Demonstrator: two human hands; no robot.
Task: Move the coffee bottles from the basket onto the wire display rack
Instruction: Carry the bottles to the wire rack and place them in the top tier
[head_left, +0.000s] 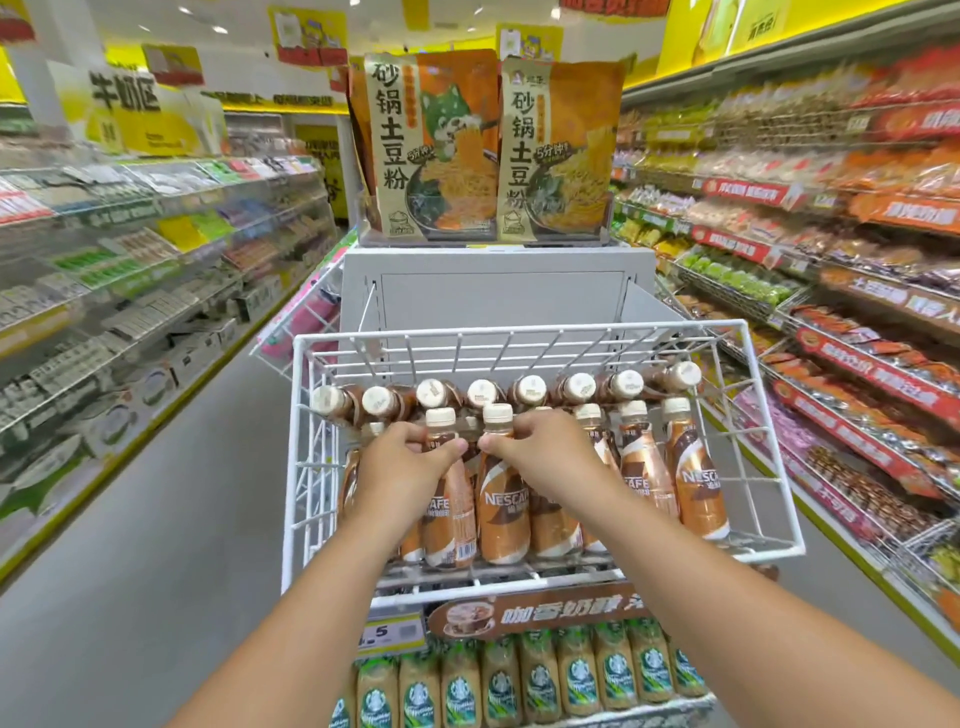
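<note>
A white wire display rack (769, 431) in front of me holds several brown coffee bottles with cream caps. A back row (530, 391) lies on its side with caps toward me; a front row (696, 467) stands tilted. My left hand (410, 457) grips the neck of one front bottle (449, 514). My right hand (540, 449) grips the neck of the bottle beside it (501, 514). The two hands nearly touch at the fingertips. No basket is in view.
Below the rack sits a lower tier of green-labelled bottles (519, 675) behind a price strip (535, 613). Two noodle packets (488, 150) stand on the grey stand above. Stocked shelves (130, 291) line the left aisle, and more shelves (857, 291) line the right.
</note>
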